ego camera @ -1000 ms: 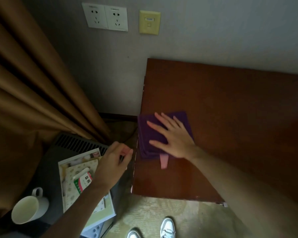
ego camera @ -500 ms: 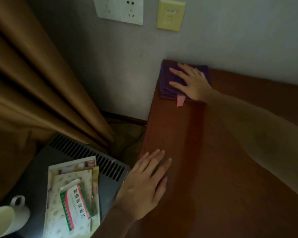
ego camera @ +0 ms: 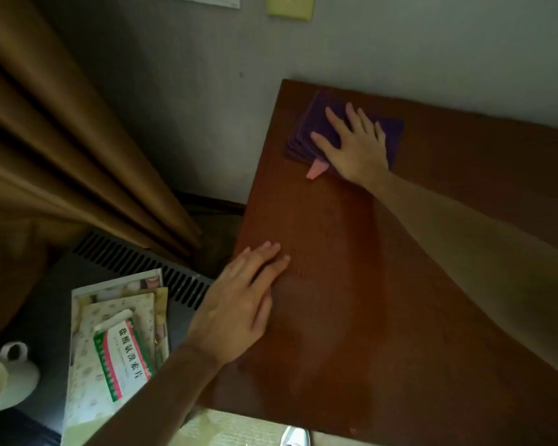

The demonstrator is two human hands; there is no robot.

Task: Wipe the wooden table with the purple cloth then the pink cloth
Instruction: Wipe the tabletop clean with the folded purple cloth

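Pressing one purple cloth (ego camera: 313, 130) (fingers flat) is right hand (ego camera: 355, 146); left hand (ego camera: 236, 310) flat on table (ego camera: 400, 284).

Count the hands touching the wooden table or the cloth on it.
2. The right hand presses flat on the purple cloth near the table's far left corner. The left hand rests flat at the table's left edge, nearer the person.

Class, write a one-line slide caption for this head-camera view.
Right hand presses the purple cloth flat on the wooden table near its far corner; left hand rests on the table's edge.
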